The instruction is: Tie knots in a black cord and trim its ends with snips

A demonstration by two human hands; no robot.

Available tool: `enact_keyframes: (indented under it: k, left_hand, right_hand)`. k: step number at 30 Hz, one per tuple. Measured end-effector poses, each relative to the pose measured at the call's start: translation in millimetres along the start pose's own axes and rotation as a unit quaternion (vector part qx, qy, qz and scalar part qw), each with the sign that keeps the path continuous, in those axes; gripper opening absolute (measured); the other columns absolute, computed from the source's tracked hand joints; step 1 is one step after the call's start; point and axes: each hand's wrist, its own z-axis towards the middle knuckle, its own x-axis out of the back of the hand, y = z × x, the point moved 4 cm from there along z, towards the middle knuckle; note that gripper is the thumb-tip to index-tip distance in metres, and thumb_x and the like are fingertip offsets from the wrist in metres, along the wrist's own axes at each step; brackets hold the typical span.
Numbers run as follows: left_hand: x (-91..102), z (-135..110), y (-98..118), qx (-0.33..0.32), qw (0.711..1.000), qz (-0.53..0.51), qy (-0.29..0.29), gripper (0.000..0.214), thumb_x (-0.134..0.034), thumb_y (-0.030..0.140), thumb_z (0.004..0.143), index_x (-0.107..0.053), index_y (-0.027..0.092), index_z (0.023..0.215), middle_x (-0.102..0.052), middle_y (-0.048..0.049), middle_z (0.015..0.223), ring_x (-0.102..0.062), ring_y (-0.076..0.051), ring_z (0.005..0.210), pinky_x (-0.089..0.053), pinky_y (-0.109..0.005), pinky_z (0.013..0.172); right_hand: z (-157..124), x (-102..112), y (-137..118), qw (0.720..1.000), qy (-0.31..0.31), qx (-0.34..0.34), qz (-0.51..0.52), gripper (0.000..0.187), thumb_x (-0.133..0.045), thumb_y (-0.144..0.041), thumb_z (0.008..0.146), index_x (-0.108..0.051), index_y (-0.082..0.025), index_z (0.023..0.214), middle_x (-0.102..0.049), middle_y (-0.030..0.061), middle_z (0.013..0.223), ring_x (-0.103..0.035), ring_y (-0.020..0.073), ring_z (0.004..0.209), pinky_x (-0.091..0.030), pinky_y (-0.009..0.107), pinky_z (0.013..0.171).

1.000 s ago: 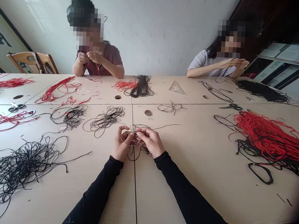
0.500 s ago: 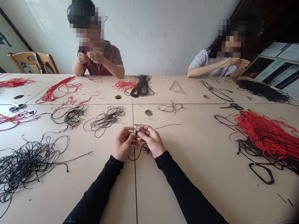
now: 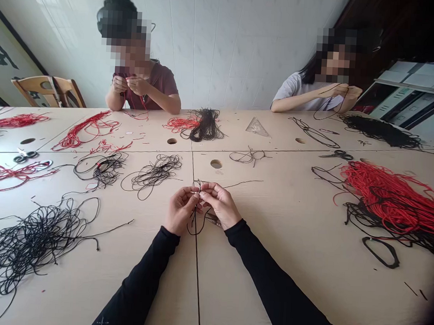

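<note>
The left hand [image 3: 180, 210] and right hand [image 3: 220, 206] meet at the fingertips, clamped together on a black cord [image 3: 195, 234] (any knot at the pinch is hidden by the fingers), its loop dangling just above the table [image 3: 287, 268]. A black heap [image 3: 26, 249] and a red heap [image 3: 385, 205] lie to either side, within reach; scissors [image 3: 335, 154] sit farther off.

Pale wood-look desk [image 3: 276, 272] – several panels butted together, w/ round holes [image 3: 216, 164] cut through. Loose blk cord [image 3: 26, 249] sprawls in tangles across the near left, & a big heap of red cord [image 3: 389, 200] sits on the right w/ more dark strands under it. Further along – a blk cord bundle [image 3: 206, 125], scissors [image 3: 335, 155], a clear set square [image 3: 257, 127], red cord lengths [image 3: 86, 129].
</note>
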Motion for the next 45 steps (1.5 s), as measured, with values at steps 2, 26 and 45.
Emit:
enact_keyframes:
  k: [2,26,45]
  left_hand:
    - [0.4,0.3,-0.6,0.002,1.000,-0.001,0.002,0.036,-0.075,0.038,0.069,-0.061,0.013,0.090,-0.064,-0.0028,0.067,-0.061,-0.014,0.058,-0.054,-0.028,0.053]
    - [9.3,4.4,-3.6,0.006,0.999,-0.027,0.042,0.035,-0.071,0.042,0.073,-0.049,0.017,0.084,-0.061,0.0009,0.067,-0.060,-0.012,0.057,-0.054,-0.027,0.054]
    - [18.3,4.7,-1.4,-0.018,0.992,-0.051,0.118,0.027,-0.066,0.036,0.076,-0.047,0.018,0.083,-0.056,-0.0006,0.080,-0.060,-0.012,0.066,-0.056,-0.028,0.057]
  right_hand:
    - [-0.3,-0.2,-0.6,1.000,-0.001,0.001,-0.003,0.030,-0.072,-0.033,0.069,-0.060,-0.016,0.091,-0.063,0.0013,0.080,-0.058,0.0115,0.067,-0.048,0.025,0.061]
    - [0.2,-0.5,-1.8,0.990,-0.022,0.062,-0.127,0.029,-0.063,-0.033,0.078,-0.062,-0.015,0.100,-0.065,0.0055,0.085,-0.060,0.0155,0.075,-0.049,0.029,0.068]
    - [-0.2,5.9,-6.5,0.983,0.047,0.057,-0.169,0.030,-0.056,-0.037,0.078,-0.066,-0.014,0.095,-0.055,-0.0003,0.068,-0.049,0.0115,0.057,-0.048,0.027,0.060]
